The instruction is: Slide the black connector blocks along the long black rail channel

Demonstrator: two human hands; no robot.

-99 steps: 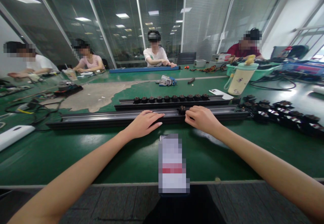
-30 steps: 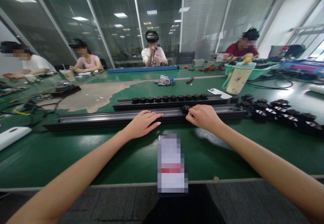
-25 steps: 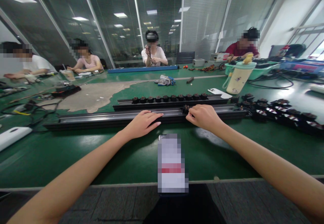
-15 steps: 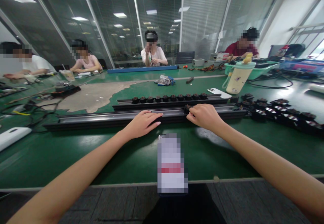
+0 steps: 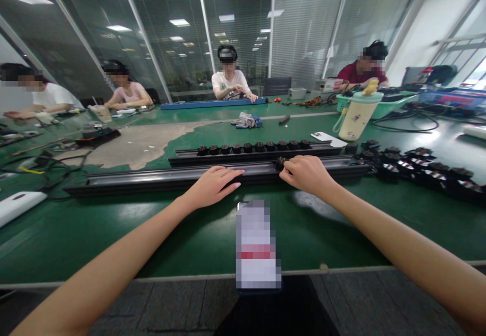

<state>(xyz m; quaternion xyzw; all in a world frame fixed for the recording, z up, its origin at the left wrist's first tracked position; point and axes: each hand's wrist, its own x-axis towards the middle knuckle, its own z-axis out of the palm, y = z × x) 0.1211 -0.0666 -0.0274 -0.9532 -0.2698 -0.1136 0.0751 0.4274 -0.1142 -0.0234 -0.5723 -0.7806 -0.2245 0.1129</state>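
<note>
We've got our left hand (image 5: pixel 212 186) flat, fingers together, on the near rail (image 5: pixel 152 178), and our right hand (image 5: pixel 307 174) pinching a black knob (image 5: pixel 280 163) on it.

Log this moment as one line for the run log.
left hand: flat on near black rail | right hand: pinching small black part on that rail | far rail: row of parts | phone: near edge

two black rails (image 5: pixel 152 179) lie on the green table (image 5: pixel 114 235). the far rail (image 5: pixel 182 160) carries ten black knobs (image 5: pixel 248 147); the near rail holds one knob (image 5: pixel 280 163). two bare hands (image 5: pixel 212 186) rest at the near rail. four other people (image 5: pixel 230 80) sit around. one phone (image 5: pixel 258 245), one bottle (image 5: pixel 357 115).
</note>
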